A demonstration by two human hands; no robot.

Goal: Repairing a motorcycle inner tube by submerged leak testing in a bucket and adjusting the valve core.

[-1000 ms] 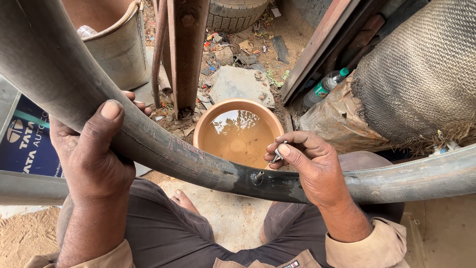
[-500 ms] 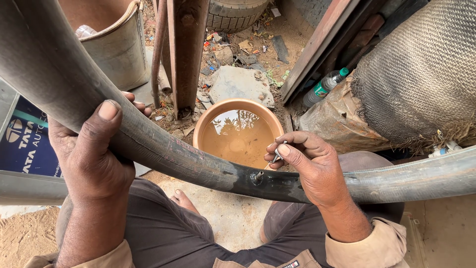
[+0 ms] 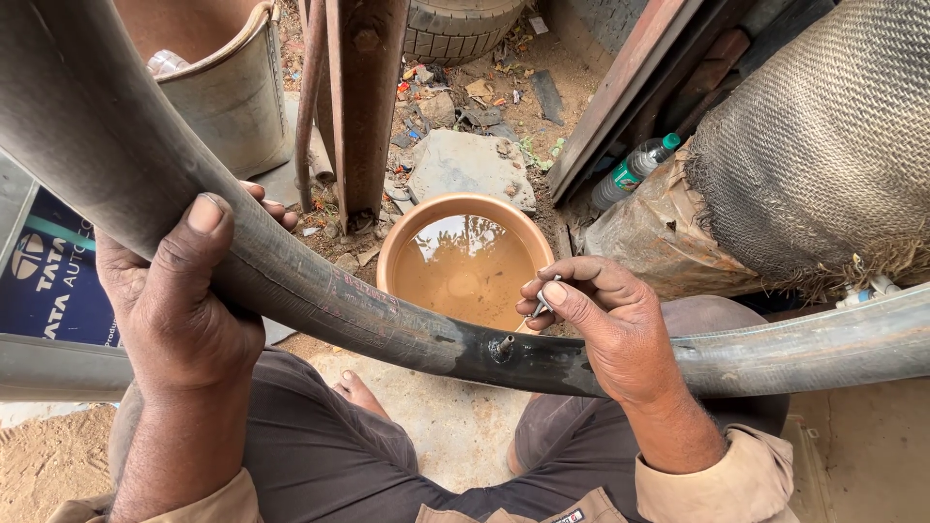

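Note:
A black rubber inner tube (image 3: 320, 300) curves across the view from upper left to right. My left hand (image 3: 179, 300) grips it from behind, thumb over the top. A short metal valve stem (image 3: 504, 342) sticks out of the tube on a wet dark patch. My right hand (image 3: 605, 324) rests on the tube just right of the valve and pinches a small metal tool (image 3: 542, 300) between thumb and fingers. Below the tube stands a round orange basin (image 3: 392, 254) filled with murky water.
A metal bucket (image 3: 237, 97) stands at upper left beside a rusty steel post (image 3: 363, 97). A tyre (image 3: 460, 24) lies at the top. A plastic bottle (image 3: 635, 169) leans near a burlap-wrapped bundle (image 3: 823, 145). My knees and bare foot (image 3: 358, 392) are below.

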